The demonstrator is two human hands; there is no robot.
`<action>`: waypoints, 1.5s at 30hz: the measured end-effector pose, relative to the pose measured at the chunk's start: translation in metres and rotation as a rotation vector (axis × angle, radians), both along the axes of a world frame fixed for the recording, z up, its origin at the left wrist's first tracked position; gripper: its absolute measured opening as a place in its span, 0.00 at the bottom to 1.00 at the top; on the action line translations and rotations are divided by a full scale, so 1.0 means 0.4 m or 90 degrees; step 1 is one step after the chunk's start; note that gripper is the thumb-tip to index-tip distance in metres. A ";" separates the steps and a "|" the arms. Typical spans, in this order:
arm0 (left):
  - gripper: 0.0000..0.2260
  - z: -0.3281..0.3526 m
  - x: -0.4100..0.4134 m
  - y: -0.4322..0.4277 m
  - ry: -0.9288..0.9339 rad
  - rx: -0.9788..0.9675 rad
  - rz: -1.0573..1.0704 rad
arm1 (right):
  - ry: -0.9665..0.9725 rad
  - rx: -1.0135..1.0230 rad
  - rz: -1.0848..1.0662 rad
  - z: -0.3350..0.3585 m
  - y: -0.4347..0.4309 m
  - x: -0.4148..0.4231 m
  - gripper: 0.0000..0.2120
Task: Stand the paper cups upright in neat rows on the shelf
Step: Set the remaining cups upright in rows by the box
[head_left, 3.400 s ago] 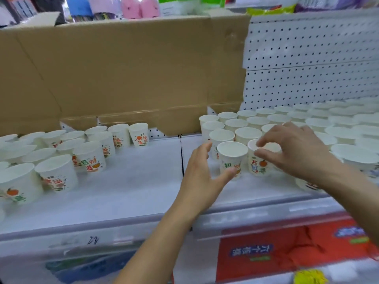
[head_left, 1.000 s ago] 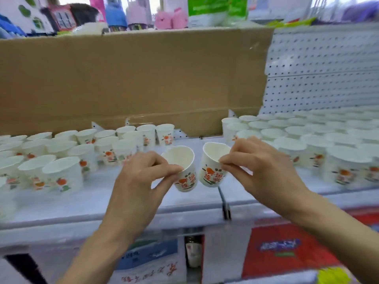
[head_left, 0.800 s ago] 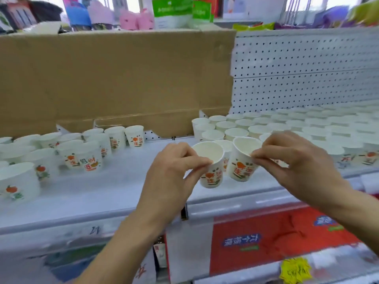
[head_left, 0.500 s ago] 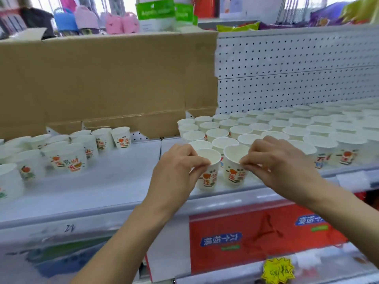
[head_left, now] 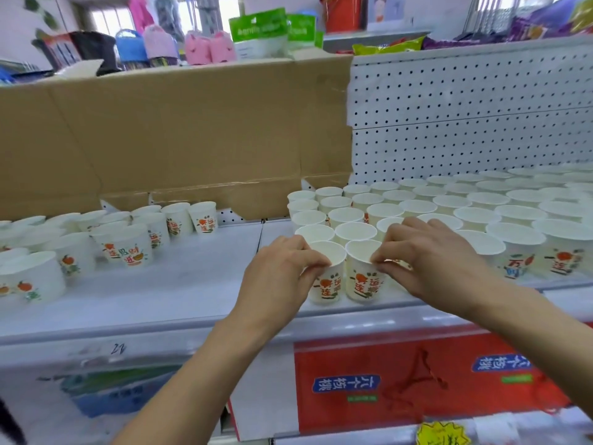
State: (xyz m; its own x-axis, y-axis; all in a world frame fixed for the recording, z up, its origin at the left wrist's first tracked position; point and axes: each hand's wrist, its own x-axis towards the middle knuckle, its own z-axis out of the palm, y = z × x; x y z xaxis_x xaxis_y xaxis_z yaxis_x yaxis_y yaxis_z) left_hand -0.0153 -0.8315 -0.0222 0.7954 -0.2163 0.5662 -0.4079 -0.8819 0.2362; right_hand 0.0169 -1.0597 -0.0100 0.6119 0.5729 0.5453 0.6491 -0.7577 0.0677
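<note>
Forearms (head_left: 205, 358) reach forward; left hand (head_left: 279, 277) pinches left cup (head_left: 327, 285), right hand (head_left: 430, 261) pinches right cup (head_left: 362, 281).

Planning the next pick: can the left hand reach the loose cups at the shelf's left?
Probably yes: only bare shelf lies between the left hand and those cups, though it pinches another cup by the rim.

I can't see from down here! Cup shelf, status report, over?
Left hand pinches left cup rim; right hand pinches right cup rim. Both cups upright at shelf front, before the rows. Nothing blocking them.
</note>
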 end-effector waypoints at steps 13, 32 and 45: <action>0.10 -0.015 0.005 -0.002 0.002 0.018 0.030 | -0.020 -0.051 -0.027 0.004 -0.009 -0.005 0.03; 0.20 0.003 -0.055 0.332 0.019 -0.030 0.085 | 0.075 -0.017 0.158 0.098 0.336 0.007 0.16; 0.08 0.168 0.144 0.922 0.186 0.134 0.169 | 0.102 -0.136 -0.034 0.114 0.872 0.435 0.12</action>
State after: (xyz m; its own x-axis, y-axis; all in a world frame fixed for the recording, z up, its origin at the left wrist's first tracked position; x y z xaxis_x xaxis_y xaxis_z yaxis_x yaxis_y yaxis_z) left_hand 0.0423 -0.4627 0.0451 0.9589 -0.0688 0.2751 -0.1031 -0.9883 0.1124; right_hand 0.1910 -0.7110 0.0357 0.7131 0.6289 0.3098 0.6236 -0.7709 0.1297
